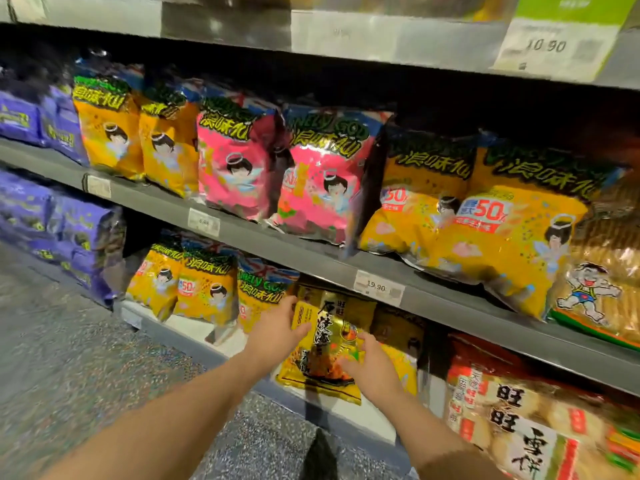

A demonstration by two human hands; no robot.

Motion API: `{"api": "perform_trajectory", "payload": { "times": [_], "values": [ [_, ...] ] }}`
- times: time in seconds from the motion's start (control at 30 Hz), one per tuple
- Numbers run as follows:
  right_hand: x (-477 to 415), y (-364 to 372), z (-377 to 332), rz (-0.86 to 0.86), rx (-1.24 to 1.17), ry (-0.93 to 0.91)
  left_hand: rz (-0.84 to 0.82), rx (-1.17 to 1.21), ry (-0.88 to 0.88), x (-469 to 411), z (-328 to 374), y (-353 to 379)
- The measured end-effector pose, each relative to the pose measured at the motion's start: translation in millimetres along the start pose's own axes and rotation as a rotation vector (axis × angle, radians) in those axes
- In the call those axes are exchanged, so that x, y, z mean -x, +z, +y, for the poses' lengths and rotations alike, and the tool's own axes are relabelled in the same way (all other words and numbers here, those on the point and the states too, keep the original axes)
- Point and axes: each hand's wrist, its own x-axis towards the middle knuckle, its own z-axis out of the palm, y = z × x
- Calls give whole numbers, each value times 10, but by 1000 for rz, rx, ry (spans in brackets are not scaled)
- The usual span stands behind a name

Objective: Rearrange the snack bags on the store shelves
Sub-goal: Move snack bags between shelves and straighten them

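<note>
The left hand [277, 329] grips the golden snack bag [323, 344] at its upper left edge, and the right hand [372, 367] grips the lower right. The bag stands upright at the front edge of the bottom shelf [194, 334], just beside the orange bags [204, 292].

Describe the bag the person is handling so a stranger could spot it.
Find the lowest shelf, under the price tag reading 19.90. The gold bag stands there between the left hand and right hand. Unlike the yellow cartoon-angel bags to its left, it carries bold black brush lettering down its front.
</note>
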Motion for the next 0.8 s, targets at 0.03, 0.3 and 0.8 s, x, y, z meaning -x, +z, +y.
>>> {"api": "perform_trajectory", "payload": {
  "times": [0.03,0.3,0.8],
  "values": [
    [-90,61,41,-12,-2,25,-20,2,-15,-70,-48,78],
    [-782,444,513,-48,-134,267,-242,163,-139,-502,-386,792],
    [-1233,773,891,68,-418,451,-154,276,-265,-812,-736,1321]
  ]
}}
